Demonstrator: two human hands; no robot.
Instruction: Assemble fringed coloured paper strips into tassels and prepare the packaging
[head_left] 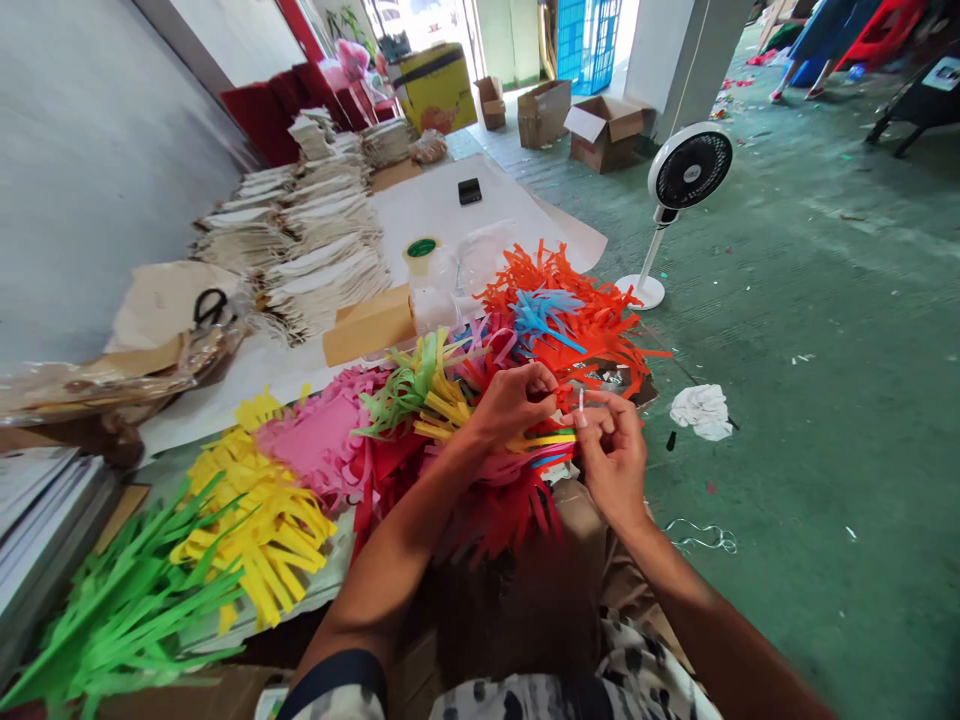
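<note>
My left hand (516, 398) is closed round a layered bundle of fringed coloured paper (525, 440), with yellow, green, pink and red strips showing. My right hand (611, 450) pinches a small white strip (581, 400) that stands up between its fingertips, right beside the left hand. Both hands meet above the table's near right corner. Under and around them lie heaps of cut paper fringe: orange (570, 295), light blue (544, 312), pink (319, 435), yellow (259, 515) and green (124, 610).
Stacks of cream sheets (315, 235) fill the far side of the table, with black scissors (211, 305), a tape roll (421, 250) and a black device (469, 190). A white standing fan (686, 180) and crumpled white paper (701, 410) are on the green floor. Cardboard boxes (600, 130) stand farther back.
</note>
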